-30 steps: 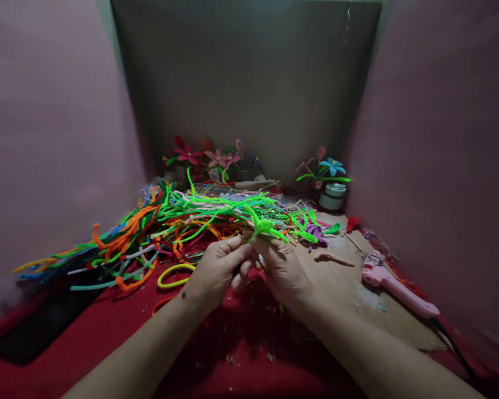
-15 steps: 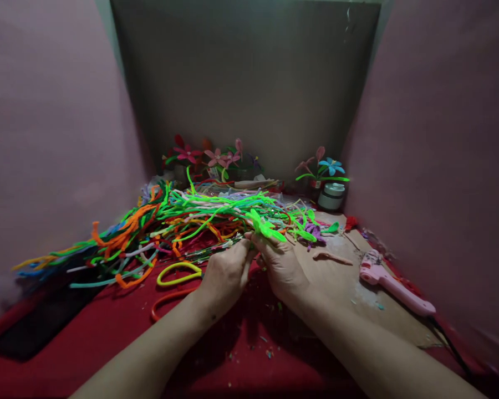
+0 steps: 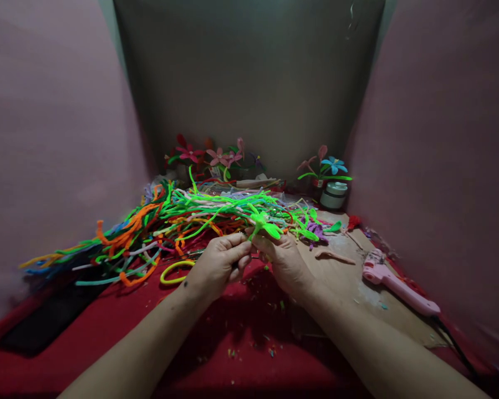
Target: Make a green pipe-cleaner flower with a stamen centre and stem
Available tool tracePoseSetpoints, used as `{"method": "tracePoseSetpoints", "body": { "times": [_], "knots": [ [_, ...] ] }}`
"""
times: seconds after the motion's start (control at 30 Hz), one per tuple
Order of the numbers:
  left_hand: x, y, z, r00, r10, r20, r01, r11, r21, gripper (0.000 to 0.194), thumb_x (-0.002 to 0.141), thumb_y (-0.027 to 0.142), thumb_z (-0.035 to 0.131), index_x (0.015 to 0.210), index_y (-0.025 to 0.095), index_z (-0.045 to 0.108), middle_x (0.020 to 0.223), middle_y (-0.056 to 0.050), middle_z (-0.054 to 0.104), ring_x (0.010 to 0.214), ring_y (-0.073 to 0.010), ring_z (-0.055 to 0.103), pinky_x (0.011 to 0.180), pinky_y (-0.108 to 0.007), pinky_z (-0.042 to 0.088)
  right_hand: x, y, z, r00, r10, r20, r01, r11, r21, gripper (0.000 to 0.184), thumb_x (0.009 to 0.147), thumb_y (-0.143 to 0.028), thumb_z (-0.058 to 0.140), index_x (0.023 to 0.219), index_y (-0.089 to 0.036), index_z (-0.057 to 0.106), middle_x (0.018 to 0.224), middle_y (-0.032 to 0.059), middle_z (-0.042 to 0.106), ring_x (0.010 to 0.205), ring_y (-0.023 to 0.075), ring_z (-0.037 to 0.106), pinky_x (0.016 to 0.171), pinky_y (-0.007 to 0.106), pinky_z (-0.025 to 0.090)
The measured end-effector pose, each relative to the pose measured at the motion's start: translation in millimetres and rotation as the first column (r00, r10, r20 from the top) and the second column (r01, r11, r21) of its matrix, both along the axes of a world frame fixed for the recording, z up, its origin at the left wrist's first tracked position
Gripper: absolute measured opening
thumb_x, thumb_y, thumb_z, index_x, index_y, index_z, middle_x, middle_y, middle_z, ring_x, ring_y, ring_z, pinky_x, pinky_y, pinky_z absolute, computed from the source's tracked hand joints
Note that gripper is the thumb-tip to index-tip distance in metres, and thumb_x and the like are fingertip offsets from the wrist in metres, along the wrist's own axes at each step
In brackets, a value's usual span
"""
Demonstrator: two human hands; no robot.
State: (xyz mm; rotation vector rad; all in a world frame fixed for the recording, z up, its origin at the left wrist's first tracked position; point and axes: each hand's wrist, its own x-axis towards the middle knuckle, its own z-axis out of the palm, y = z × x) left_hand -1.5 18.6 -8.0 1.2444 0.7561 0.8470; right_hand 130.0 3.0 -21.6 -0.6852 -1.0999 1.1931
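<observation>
Between my hands, a bright green pipe-cleaner flower (image 3: 263,223) points its petals up and to the right. My left hand (image 3: 227,257) pinches at its base, fingers closed. My right hand (image 3: 280,257) grips the flower from the other side, thumb and fingers pressed together around its lower part. The base itself is mostly hidden by my fingertips. Just behind lies a large heap of pipe cleaners (image 3: 216,208) in green, orange, white and other colours. Beside my left wrist shows the yellow handle loop of scissors (image 3: 177,272).
A pink glue gun (image 3: 399,288) with a black cord rests on cardboard (image 3: 336,288) at the right. A black flat object (image 3: 45,327) lies at the left. Finished flowers (image 3: 218,158) and a grey-green jar (image 3: 333,195) stand at the back. Scraps dot the red cloth (image 3: 241,354).
My left hand turned palm-down half a second ago and has rolled back, covering the orange scissor handle again. The green flower has rotated between my fingers, its petals now facing differently.
</observation>
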Motion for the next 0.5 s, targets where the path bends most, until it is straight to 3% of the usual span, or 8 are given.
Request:
{"method": "tracePoseSetpoints", "body": {
  "times": [0.2,0.37,0.43,0.5],
  "knots": [
    [-3,-2,-0.3,0.975,-0.104,0.196,0.130,0.984,-0.125,0.018,0.082,0.029,0.055,0.071,0.015,0.050,0.045,0.009,0.036,0.031,-0.0004,0.019,0.032,-0.013,0.017,1,2,-5.0,1.000,0.007,0.001,-0.007,0.999,0.035,0.014,0.077,-0.030,0.062,0.069,-0.018,0.063,0.059,-0.0038,0.049,0.051,0.0074,0.030,0.049,0.023,0.024],
    [-5,-2,-3.2,0.924,-0.206,0.321,0.276,0.942,-0.189,0.013,0.083,0.026,0.053,0.075,0.015,0.051,0.048,0.010,0.033,0.033,-0.0001,0.008,0.030,-0.013,0.018,0,8,-14.0,0.969,0.200,-0.144,-0.207,0.978,-0.033,0.015,0.076,-0.032,0.063,0.081,-0.017,0.066,0.058,-0.0032,0.048,0.053,0.0078,0.036,0.048,0.021,0.026],
    [-5,0,-2.7,0.921,-0.246,0.301,0.310,0.933,-0.185,0.010,0.082,0.026,0.053,0.079,0.016,0.051,0.049,0.011,0.031,0.033,-0.0005,0.007,0.030,-0.013,0.017,0,10,-16.7,0.940,0.254,-0.226,-0.275,0.959,-0.064,0.017,0.073,-0.034,0.065,0.077,-0.017,0.065,0.057,-0.0032,0.049,0.052,0.0073,0.037,0.047,0.020,0.027],
    [-4,1,-1.0,0.953,-0.239,0.185,0.262,0.958,-0.114,0.012,0.083,0.028,0.051,0.081,0.016,0.052,0.049,0.010,0.032,0.033,-0.0011,0.013,0.032,-0.014,0.018,0,10,-17.5,0.934,0.237,-0.268,-0.265,0.961,-0.075,0.016,0.071,-0.033,0.068,0.074,-0.017,0.065,0.058,-0.0031,0.051,0.051,0.0067,0.039,0.046,0.019,0.028]
  ]
}}
